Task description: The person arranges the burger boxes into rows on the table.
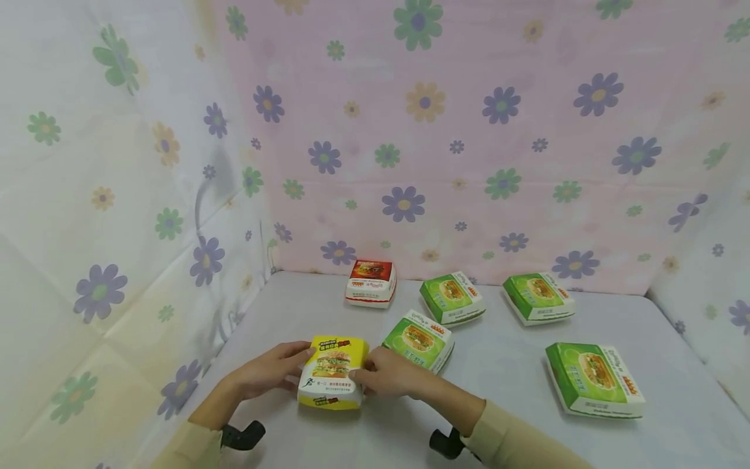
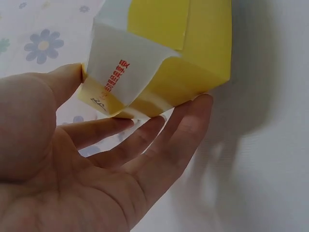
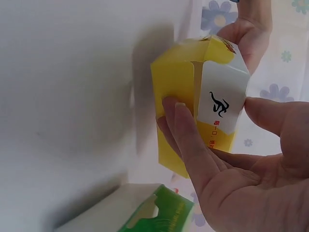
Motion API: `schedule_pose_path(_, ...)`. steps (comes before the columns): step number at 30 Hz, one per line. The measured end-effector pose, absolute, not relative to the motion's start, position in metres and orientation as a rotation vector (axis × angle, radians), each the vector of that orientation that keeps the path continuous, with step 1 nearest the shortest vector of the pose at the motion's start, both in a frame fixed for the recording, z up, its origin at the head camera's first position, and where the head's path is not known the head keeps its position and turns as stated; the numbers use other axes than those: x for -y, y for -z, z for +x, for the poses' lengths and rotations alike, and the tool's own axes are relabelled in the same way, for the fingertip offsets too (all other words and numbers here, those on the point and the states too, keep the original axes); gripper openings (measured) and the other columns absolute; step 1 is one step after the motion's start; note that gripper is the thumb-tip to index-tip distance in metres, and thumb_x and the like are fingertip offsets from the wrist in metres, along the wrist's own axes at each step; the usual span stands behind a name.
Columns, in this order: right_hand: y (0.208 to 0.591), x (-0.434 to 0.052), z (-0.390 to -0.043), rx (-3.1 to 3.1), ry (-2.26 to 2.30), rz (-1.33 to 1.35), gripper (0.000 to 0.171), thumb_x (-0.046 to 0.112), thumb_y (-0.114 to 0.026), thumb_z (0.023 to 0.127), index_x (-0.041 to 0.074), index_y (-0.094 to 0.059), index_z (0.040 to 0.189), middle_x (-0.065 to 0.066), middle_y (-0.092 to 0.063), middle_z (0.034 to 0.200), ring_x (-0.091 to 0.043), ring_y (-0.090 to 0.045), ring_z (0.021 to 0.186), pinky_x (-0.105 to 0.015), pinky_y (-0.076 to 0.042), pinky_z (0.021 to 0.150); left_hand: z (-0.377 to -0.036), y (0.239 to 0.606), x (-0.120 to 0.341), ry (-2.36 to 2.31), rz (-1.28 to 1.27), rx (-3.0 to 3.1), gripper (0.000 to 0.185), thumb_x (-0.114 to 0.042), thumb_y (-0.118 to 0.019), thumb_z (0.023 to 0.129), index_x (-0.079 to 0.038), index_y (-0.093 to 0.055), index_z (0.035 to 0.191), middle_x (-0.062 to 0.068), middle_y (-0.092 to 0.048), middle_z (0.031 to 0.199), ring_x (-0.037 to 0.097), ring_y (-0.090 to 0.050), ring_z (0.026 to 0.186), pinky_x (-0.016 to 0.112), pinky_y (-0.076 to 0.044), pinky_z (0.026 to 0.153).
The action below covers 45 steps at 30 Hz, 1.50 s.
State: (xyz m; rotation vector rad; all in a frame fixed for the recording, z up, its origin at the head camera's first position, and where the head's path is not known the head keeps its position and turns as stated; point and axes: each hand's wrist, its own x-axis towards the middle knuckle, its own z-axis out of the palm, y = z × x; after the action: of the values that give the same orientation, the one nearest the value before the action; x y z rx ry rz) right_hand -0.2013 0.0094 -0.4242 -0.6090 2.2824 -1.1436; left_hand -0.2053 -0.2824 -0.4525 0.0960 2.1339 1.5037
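Note:
A yellow burger box (image 1: 332, 374) stands on the grey table (image 1: 504, 365) near its front left, held between both hands. My left hand (image 1: 272, 372) grips its left side. In the left wrist view the thumb lies on the upper edge of the yellow box (image 2: 193, 43) and the fingers of the left hand (image 2: 145, 133) reach along its lower edge. My right hand (image 1: 387, 374) holds the right side. In the right wrist view the right hand (image 3: 227, 164) has its fingers on the yellow wall of the box (image 3: 176, 92) and its thumb on the white panel.
A green burger box (image 1: 418, 340) lies just right of my right hand, its corner also seen as the green box (image 3: 154, 215). Further green boxes (image 1: 452, 297) (image 1: 538, 297) (image 1: 594, 379) and a red box (image 1: 370, 283) lie behind and to the right. Flowered cloth walls (image 1: 410, 163) enclose the table.

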Motion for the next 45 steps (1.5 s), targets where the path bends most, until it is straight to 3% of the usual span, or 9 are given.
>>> schedule_pose_path(7,0.411,0.002,-0.215,-2.354,1.165,-0.53,0.034,0.032,-0.066,0.1,0.0,-0.066,0.108,-0.004,-0.066,0.089,-0.019,-0.062,0.079,-0.03,-0.05,0.066,-0.228,0.441,0.285,-1.515,0.064,-2.223,0.083,-0.052,-0.055,0.103,0.004,-0.028,0.157,0.017,-0.059,0.134,0.027,-0.064,0.111,0.045,-0.059,0.089)
schedule_pose_path(20,0.418,0.018,-0.239,-2.524,1.079,-0.431,0.031,0.028,-0.058,0.105,-0.003,-0.063,0.11,-0.008,-0.06,0.088,-0.019,-0.054,0.075,-0.03,-0.041,0.06,-0.266,0.451,0.276,-1.537,-0.022,-2.247,0.074,-0.048,-0.053,0.106,0.003,-0.034,0.156,0.019,-0.059,0.132,0.029,-0.064,0.11,0.046,-0.058,0.091)
schedule_pose_path(26,0.422,0.018,-0.244,-2.567,0.998,-0.385,0.027,0.024,-0.056,0.105,-0.003,-0.061,0.105,-0.01,-0.061,0.086,-0.02,-0.055,0.073,-0.029,-0.041,0.058,-0.274,0.46,0.266,-1.538,-0.023,-2.233,0.071,-0.046,-0.052,0.106,0.002,-0.035,0.155,0.019,-0.061,0.13,0.029,-0.065,0.107,0.045,-0.058,0.089)
schedule_pose_path(30,0.425,0.015,-0.246,-2.564,0.981,-0.351,0.029,0.023,-0.056,0.105,-0.004,-0.06,0.11,-0.011,-0.06,0.089,-0.021,-0.055,0.075,-0.03,-0.04,0.06,-0.277,0.465,0.262,-1.524,-0.04,-2.236,0.07,-0.047,-0.052,0.106,0.001,-0.037,0.154,0.018,-0.062,0.13,0.027,-0.065,0.106,0.044,-0.058,0.089)
schedule_pose_path(45,0.425,0.005,-0.247,-2.553,0.974,-0.326,0.028,0.026,-0.055,0.106,-0.001,-0.059,0.11,-0.009,-0.058,0.089,-0.019,-0.053,0.074,-0.03,-0.04,0.06,-0.278,0.467,0.253,-1.519,-0.03,-2.225,0.069,-0.046,-0.05,0.107,0.005,-0.038,0.152,0.017,-0.063,0.131,0.027,-0.064,0.114,0.048,-0.055,0.098)
